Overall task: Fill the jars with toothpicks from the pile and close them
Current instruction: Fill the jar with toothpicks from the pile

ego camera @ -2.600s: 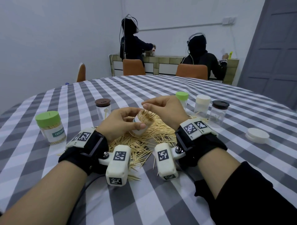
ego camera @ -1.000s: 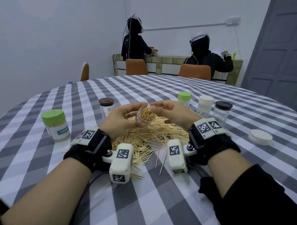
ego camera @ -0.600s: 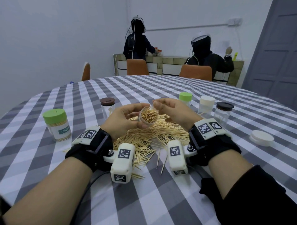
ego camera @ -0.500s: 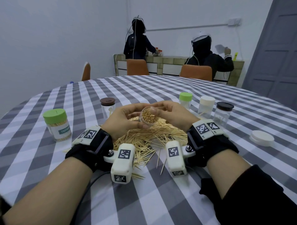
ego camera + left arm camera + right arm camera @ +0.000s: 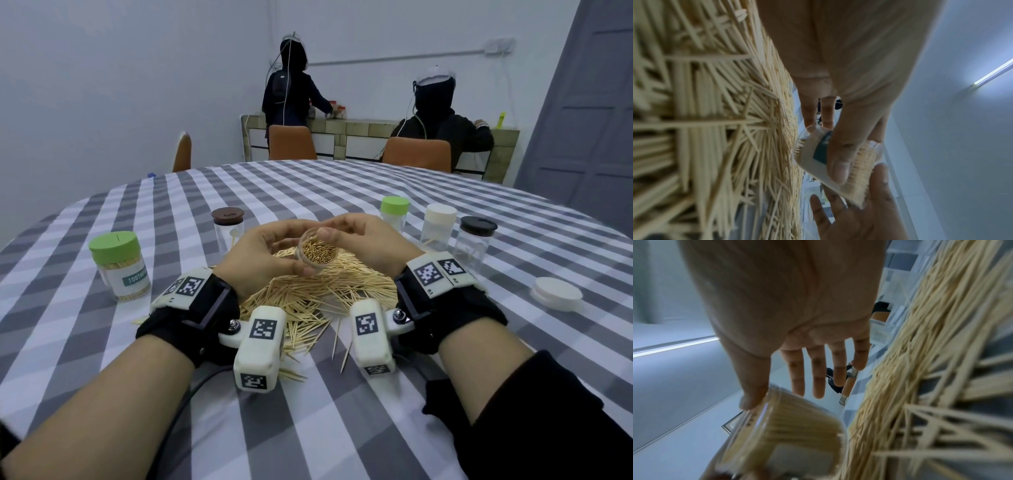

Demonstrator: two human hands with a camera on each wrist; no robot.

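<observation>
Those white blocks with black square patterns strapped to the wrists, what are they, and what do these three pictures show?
No robot here: a person works bare-handed. The white blocks are cameras strapped to each wrist; a third is worn on the head. The wide picture is the head view; the two close-ups look along each hand.

On the grey-and-white checked tablecloth lies a pile of wooden toothpicks, with lidded jars around it, one green-lidded and full, and a loose white round lid.

The left hand grips a small clear plastic jar packed with toothpicks, tilted and lidless. The right hand has its fingers nearly straight, its thumb at the jar's rim.
</observation>
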